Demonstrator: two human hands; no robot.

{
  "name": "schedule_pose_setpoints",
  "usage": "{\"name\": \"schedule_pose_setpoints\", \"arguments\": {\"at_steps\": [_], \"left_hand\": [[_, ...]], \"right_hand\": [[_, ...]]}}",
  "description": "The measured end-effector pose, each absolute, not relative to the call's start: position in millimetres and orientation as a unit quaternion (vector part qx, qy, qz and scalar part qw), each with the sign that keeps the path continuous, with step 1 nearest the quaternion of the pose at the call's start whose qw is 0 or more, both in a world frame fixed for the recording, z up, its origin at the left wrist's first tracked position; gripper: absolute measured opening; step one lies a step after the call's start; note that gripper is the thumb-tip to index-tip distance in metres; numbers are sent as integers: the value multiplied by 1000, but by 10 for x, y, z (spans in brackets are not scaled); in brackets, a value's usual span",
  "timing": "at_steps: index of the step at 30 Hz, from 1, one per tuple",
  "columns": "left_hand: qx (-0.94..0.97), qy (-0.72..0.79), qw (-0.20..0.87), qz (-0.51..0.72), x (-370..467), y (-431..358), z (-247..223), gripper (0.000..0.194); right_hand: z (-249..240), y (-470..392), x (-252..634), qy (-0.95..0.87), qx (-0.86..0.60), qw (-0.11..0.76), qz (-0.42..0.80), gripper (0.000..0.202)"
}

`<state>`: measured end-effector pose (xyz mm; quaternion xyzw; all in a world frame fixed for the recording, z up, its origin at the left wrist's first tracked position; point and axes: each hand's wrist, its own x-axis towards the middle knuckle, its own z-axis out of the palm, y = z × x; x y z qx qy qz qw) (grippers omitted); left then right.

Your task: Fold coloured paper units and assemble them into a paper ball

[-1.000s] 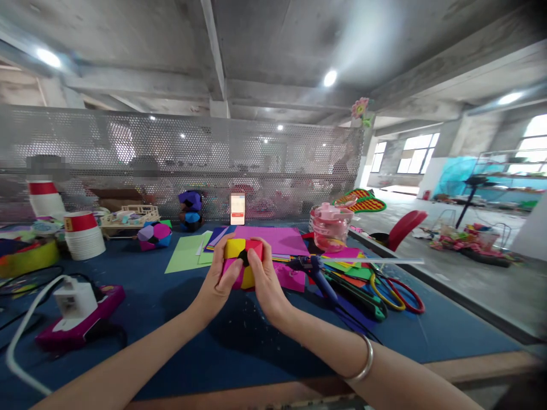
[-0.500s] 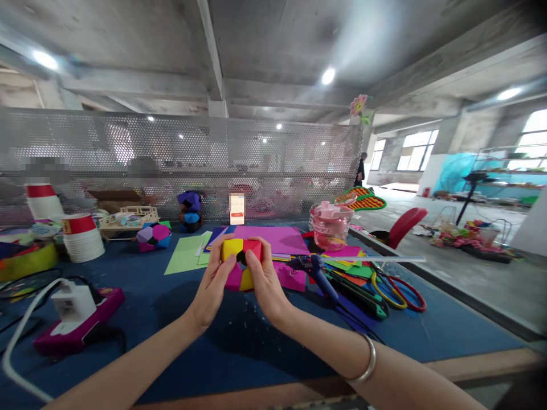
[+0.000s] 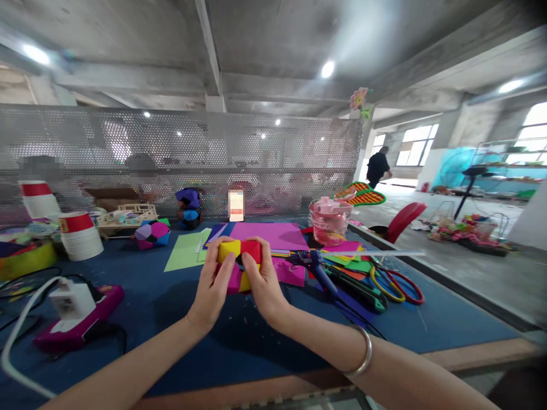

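Observation:
Between my hands is a faceted paper ball (image 3: 234,279) with yellow, red and magenta faces and a dark gap near its middle. My left hand (image 3: 216,285) wraps its left side, thumb on the front. On the right side, my right hand (image 3: 265,282) grips it with the thumb beside the gap. Fingers behind the ball are partly hidden. Beyond it lie magenta paper sheets (image 3: 273,236) and a light green sheet (image 3: 183,253). A blue glue gun (image 3: 316,266) with a clear glue stick rests right of my right hand.
Scissors (image 3: 399,287) and a green-and-black cutter (image 3: 363,289) lie to the right, near a pink transparent jar (image 3: 328,221). At left are a purple power strip (image 3: 81,324), paper cups (image 3: 81,236) and a finished-looking paper ball (image 3: 152,234). A phone (image 3: 236,205) leans against the mesh screen (image 3: 256,159).
Both hands still hold the paper ball, which has turned slightly so its red face shows more. In the background, a person has walked further into view from behind the mesh screen.

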<state>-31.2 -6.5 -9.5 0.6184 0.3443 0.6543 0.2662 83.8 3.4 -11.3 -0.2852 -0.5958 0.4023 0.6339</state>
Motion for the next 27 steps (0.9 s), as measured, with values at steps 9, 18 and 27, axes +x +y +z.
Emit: {"name": "schedule_pose_setpoints", "arguments": {"at_steps": [9,18,27], "left_hand": [[616,336,251,667,-266,-74,-57,22],[584,333,304,676,-254,-96,-79,21],[465,336,489,657,-286,67,64,30]], "right_hand": [[-75,18,847,-595,-273,646,393,33],[-109,9,825,-581,-294,644,402,31],[-36,188,908,-589,-285,567,500,50]]}}
